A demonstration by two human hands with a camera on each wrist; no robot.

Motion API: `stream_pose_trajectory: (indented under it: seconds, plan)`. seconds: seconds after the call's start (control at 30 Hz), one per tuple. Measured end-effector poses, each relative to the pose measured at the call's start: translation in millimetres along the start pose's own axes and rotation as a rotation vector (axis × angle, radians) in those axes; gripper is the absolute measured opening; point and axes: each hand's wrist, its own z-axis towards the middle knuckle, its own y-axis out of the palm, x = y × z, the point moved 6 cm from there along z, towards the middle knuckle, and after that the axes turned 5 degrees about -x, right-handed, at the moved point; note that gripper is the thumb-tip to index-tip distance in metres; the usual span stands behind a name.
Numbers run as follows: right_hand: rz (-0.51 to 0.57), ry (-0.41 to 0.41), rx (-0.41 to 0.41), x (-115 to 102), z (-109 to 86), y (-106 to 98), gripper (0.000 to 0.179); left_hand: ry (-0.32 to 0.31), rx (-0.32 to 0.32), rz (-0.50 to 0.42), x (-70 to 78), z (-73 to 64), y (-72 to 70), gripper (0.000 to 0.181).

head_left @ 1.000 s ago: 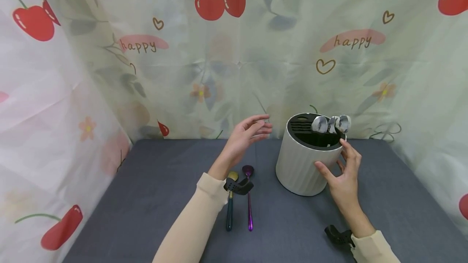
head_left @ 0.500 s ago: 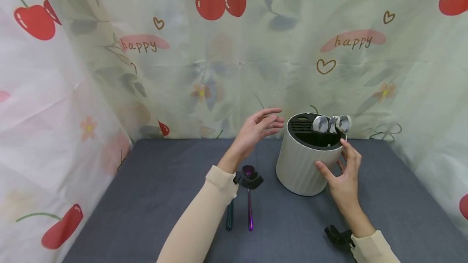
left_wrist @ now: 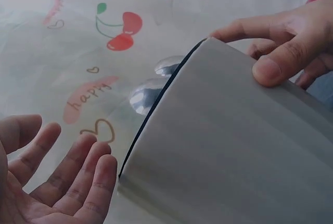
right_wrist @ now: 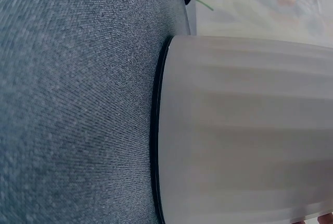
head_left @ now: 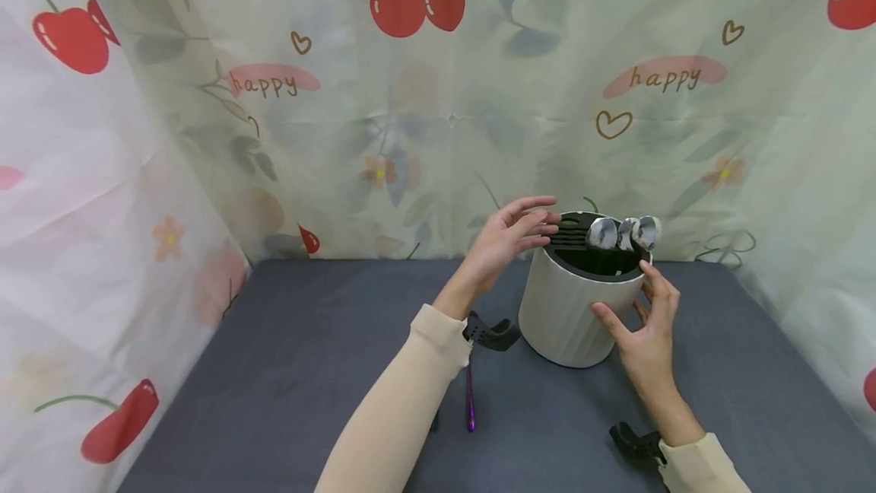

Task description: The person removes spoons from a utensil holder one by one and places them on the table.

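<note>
A ribbed off-white utensil holder (head_left: 564, 318) with a black slotted top stands upright on the table. Silver spoons (head_left: 602, 233) stick up from its top, bowls uppermost. My right hand (head_left: 646, 333) grips the holder's right side, thumb on the front wall and fingers near the rim. With fingers extended and nothing in it, my left hand (head_left: 506, 242) is at the holder's left rim, overlapping the slotted part in the head view. The left wrist view shows this hand (left_wrist: 62, 182) palm up beside the rim, spoon bowls beyond it.
On the dark grey tabletop (head_left: 328, 341), a purple spoon handle (head_left: 470, 402) shows beside my left forearm. The tip of a dark green handle (head_left: 435, 423) peeks out there; the rest is hidden by the sleeve. A cherry-print curtain (head_left: 445, 135) hangs behind the table.
My left hand has moved right and slightly up, from left of the holder to its rim. Its forearm now covers most of the two lying spoons. The right hand keeps its grip.
</note>
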Motion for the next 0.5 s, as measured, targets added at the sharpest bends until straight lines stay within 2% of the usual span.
stream_pose_trajectory:
  seconds: [0.3,0.5]
  plan:
    - [0.0,-0.006,-0.005,-1.0,0.4,0.3,0.093,0.016,0.009,0.02,1.6,10.2,17.1,0.04]
    - [-0.008,-0.004,-0.01,-2.7,-0.2,0.6,0.093,0.023,0.001,0.098,4.6,16.2,30.3,0.039]
